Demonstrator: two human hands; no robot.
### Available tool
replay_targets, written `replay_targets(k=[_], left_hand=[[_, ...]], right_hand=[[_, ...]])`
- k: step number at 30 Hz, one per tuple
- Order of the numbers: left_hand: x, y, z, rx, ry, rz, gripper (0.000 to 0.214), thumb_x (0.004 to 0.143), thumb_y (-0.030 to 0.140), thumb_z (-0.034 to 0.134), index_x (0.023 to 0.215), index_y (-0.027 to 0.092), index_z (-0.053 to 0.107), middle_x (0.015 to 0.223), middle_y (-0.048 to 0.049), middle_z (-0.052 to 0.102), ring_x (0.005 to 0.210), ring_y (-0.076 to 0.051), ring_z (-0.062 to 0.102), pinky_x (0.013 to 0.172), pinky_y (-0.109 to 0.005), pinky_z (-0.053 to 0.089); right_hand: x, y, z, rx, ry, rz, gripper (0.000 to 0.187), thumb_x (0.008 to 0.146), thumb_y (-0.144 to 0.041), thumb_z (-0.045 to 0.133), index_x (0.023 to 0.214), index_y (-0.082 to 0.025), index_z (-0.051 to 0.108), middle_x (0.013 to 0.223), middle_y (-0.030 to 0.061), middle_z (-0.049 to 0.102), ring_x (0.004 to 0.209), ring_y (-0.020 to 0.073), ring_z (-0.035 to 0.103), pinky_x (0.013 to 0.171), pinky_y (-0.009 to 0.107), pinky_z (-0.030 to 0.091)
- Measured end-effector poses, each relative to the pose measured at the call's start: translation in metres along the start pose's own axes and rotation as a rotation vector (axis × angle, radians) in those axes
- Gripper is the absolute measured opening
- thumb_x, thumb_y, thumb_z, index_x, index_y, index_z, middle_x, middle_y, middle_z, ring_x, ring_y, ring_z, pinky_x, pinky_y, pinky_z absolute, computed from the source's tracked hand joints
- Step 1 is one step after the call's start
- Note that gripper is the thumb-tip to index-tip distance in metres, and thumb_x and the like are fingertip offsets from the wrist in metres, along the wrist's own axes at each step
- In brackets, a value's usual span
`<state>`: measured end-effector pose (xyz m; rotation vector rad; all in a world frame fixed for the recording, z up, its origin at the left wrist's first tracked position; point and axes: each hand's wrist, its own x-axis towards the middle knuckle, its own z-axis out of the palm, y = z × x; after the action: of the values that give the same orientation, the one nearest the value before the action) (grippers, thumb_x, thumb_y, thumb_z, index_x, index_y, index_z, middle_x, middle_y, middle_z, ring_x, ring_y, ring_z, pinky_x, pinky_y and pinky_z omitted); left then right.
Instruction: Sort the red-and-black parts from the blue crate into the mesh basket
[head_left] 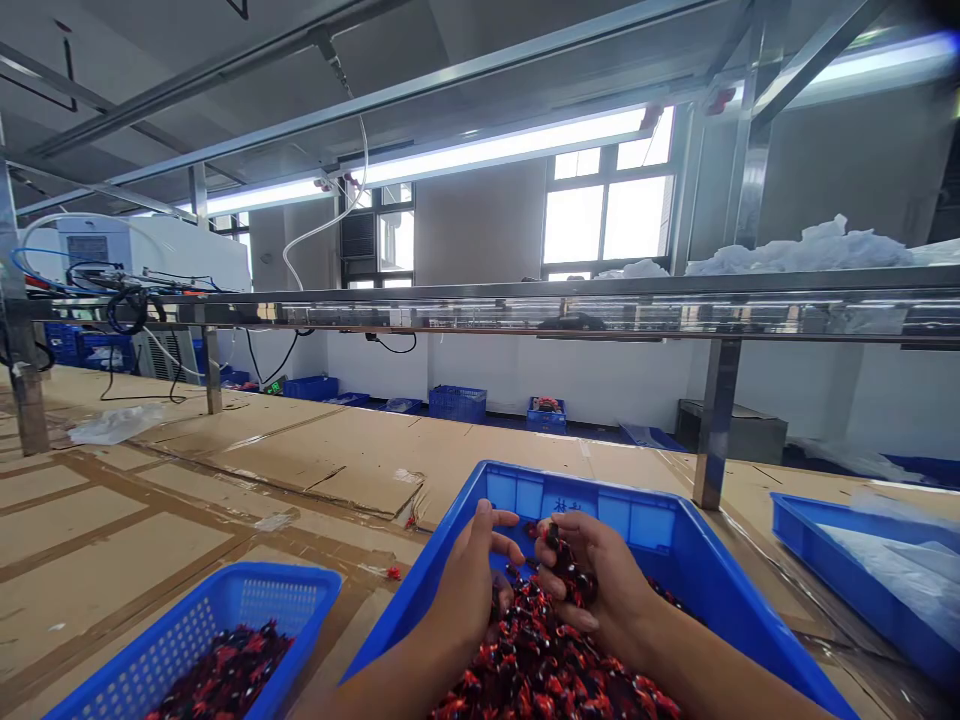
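Small, glossy red and black pieces (555, 645) fill the bottom of a large blue plastic bin (731, 575). Over this heap, inside the bin, are both my hands. My right hand (611, 575) is curled around several of the pieces, with one dark piece (553, 535) between its thumb and fingertips. Facing it, my left hand (471, 570) has its fingers apart and slightly bent, and no piece shows in its grasp. What the pieces are exactly is too small to make out.
A smaller perforated blue basket (296, 590) with similar pieces stands to the left. At right lies a blue tray (795, 535) holding white plastic. Cardboard (337, 460) covers the bench. A metal shelf (480, 310) crosses ahead, on posts (718, 430). Two stray red bits lie left of the bin.
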<state>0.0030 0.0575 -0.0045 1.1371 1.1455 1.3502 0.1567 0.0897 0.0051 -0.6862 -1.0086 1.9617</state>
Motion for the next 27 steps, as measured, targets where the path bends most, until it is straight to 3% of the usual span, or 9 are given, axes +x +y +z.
replay_targets(k=[2, 4, 8, 11, 15, 20, 27], left_hand=[[-0.002, 0.002, 0.000, -0.013, -0.001, -0.012, 0.067, 0.085, 0.075, 0.028, 0.113, 0.019, 0.053, 0.080, 0.0000, 0.058, 0.039, -0.006, 0.043, 0.037, -0.019, 0.026], [-0.003, 0.004, 0.001, -0.035, -0.004, -0.045, 0.067, 0.086, 0.075, 0.027, 0.114, 0.020, 0.053, 0.080, 0.0001, 0.058, 0.038, -0.006, 0.042, 0.036, -0.019, 0.025], [-0.003, 0.003, 0.001, -0.101, 0.004, -0.184, 0.069, 0.087, 0.074, 0.024, 0.114, 0.019, 0.055, 0.080, -0.0022, 0.061, 0.039, -0.008, 0.043, 0.039, -0.020, 0.027], [0.000, 0.000, 0.001, -0.150, 0.013, -0.264, 0.072, 0.086, 0.075, 0.025, 0.112, 0.016, 0.057, 0.072, -0.0025, 0.061, 0.042, -0.010, 0.046, 0.042, -0.022, 0.033], [0.002, -0.002, 0.002, -0.190, 0.013, -0.273, 0.071, 0.088, 0.073, 0.025, 0.112, 0.015, 0.058, 0.066, -0.0008, 0.058, 0.047, -0.012, 0.051, 0.048, -0.024, 0.038], [0.002, -0.001, 0.001, -0.153, 0.005, -0.291, 0.072, 0.088, 0.073, 0.021, 0.110, 0.016, 0.059, 0.066, -0.0018, 0.059, 0.046, -0.012, 0.049, 0.046, -0.023, 0.035], [0.002, -0.001, -0.002, -0.157, -0.016, -0.272, 0.074, 0.086, 0.077, 0.020, 0.105, 0.018, 0.060, 0.072, -0.0037, 0.061, 0.048, -0.011, 0.047, 0.045, -0.020, 0.030]], right_hand=[[-0.001, -0.005, -0.002, -0.002, 0.002, 0.003, 0.020, 0.082, -0.038, 0.052, 0.077, -0.019, 0.056, 0.067, -0.0008, 0.055, 0.047, 0.0104, 0.051, 0.029, 0.016, 0.015], [-0.001, -0.006, -0.001, -0.100, 0.009, 0.018, 0.021, 0.083, -0.040, 0.056, 0.081, -0.019, 0.058, 0.069, -0.0019, 0.056, 0.046, 0.0087, 0.049, 0.030, 0.015, 0.013], [-0.004, 0.003, 0.009, -0.550, -0.037, -0.110, 0.025, 0.082, -0.044, 0.064, 0.083, -0.019, 0.061, 0.057, -0.0056, 0.054, 0.035, 0.0054, 0.035, 0.032, 0.018, 0.018], [-0.011, 0.010, 0.017, -0.929, -0.139, -0.287, 0.017, 0.079, -0.033, 0.069, 0.088, -0.019, 0.069, 0.063, -0.0024, 0.065, 0.047, 0.0088, 0.047, 0.046, 0.021, 0.035], [-0.019, 0.013, 0.019, -1.271, -0.210, -0.405, 0.016, 0.071, -0.017, 0.071, 0.085, -0.023, 0.075, 0.072, -0.0040, 0.069, 0.060, 0.0121, 0.055, 0.057, 0.022, 0.038], [-0.017, 0.011, 0.016, -1.319, -0.145, -0.515, 0.019, 0.072, -0.015, 0.068, 0.089, -0.022, 0.075, 0.063, -0.0045, 0.065, 0.056, 0.0122, 0.055, 0.056, 0.022, 0.039], [-0.015, 0.007, 0.009, -1.260, -0.127, -0.604, 0.028, 0.081, -0.034, 0.069, 0.107, -0.023, 0.073, 0.061, -0.0034, 0.061, 0.056, 0.0133, 0.052, 0.058, 0.024, 0.039]])
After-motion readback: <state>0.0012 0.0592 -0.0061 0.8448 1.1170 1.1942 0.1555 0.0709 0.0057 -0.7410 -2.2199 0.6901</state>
